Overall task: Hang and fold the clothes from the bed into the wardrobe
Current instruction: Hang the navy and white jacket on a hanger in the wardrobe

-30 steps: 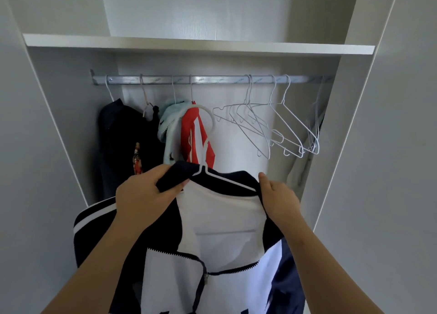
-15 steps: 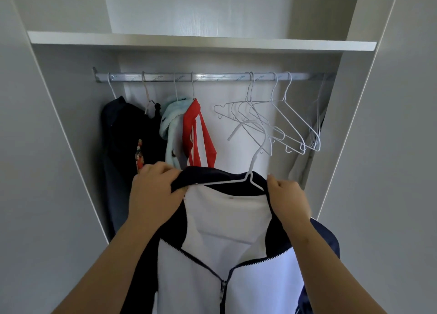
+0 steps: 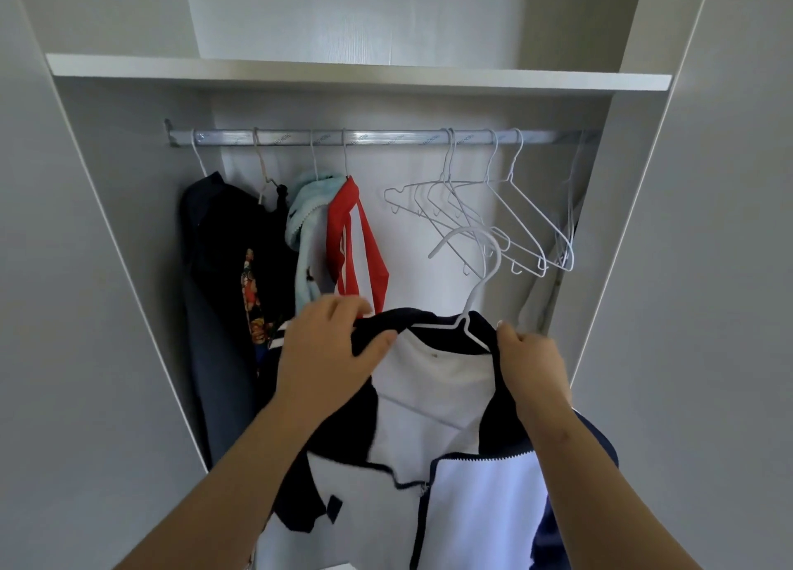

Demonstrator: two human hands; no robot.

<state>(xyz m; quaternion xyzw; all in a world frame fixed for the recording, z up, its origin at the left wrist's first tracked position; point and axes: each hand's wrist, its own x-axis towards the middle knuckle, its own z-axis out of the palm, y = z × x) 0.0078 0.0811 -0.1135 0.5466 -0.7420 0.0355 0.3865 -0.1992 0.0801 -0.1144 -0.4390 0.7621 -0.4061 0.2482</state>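
At the dark collar, the fingers (image 3: 339,314) of the left hand (image 3: 330,355) curl over the fabric with the thumb pressed in from the near side, gripping the left shoulder of the navy-and-white jacket (image 3: 433,385). On the opposite side, the right hand (image 3: 534,365) has its fingers closed round the collar's other edge, just beside the wire of the white hanger (image 3: 476,288) that sits inside the jacket. Both hands hold the jacket up in front of the open wardrobe (image 3: 128,269), its zip partly undone and its white front hanging down between the forearms. The hanger's hook stands tilted in the air, below the rail (image 3: 386,137) and not on it, in front of a cluster of empty hangers (image 3: 510,222) bunched on the rail's right half. On the left half hang a dark garment (image 3: 223,277), a pale blue garment (image 3: 307,222) and a red garment (image 3: 343,234), side by side. Above the rail runs a white shelf (image 3: 343,73)
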